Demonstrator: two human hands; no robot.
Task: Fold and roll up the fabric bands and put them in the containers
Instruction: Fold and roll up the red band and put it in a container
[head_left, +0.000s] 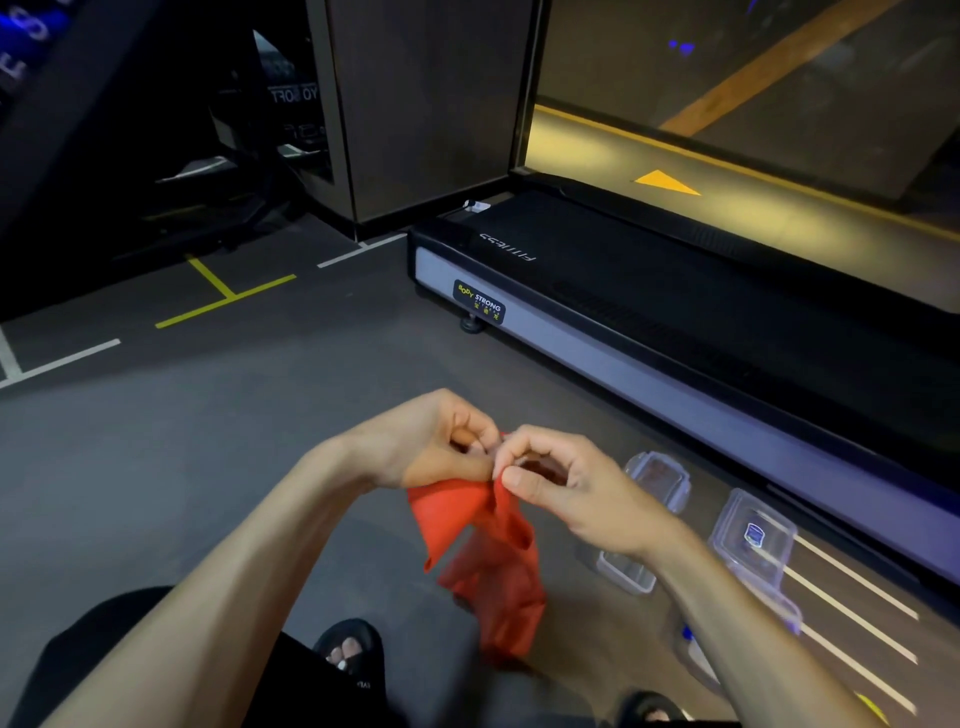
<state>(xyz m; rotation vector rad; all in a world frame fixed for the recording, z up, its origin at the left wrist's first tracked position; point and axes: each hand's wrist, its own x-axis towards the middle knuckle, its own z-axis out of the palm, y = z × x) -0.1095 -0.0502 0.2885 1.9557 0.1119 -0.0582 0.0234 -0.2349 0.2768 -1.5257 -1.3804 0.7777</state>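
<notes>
Dark grey floor (218, 431), marked with white and yellow lines. Along its far right side, a treadmill (675, 312), standing on the floor on a small round foot. Just in front of the treadmill, a clear container (658, 480) with something dark inside. Beside it, nearer the treadmill's right end, a clear lid (753, 535) with a blue label. Further out from the treadmill, another clear container (623, 571), partly hidden by an arm. Three pale stripes painted alongside the treadmill's base.
</notes>
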